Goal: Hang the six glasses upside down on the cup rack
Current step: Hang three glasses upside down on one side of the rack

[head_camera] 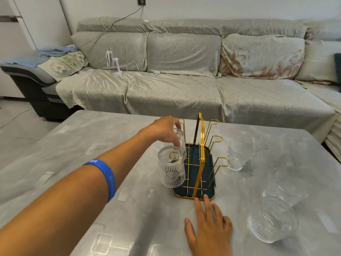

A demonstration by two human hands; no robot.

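Only the blue wristband (105,177) bears writing — too small to read. Ribbed clear glasses: one (171,168) hangs inverted on the gold cup rack (200,159), left hand (165,129) fingers grip another (180,143) beside it. Right hand (210,228) lies flat, fingers spread, on the worktop (92,135) — holding nothing.

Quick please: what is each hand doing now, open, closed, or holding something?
Left hand: closed on a glass at the rack.
Right hand: open, flat on the table, holding nothing.
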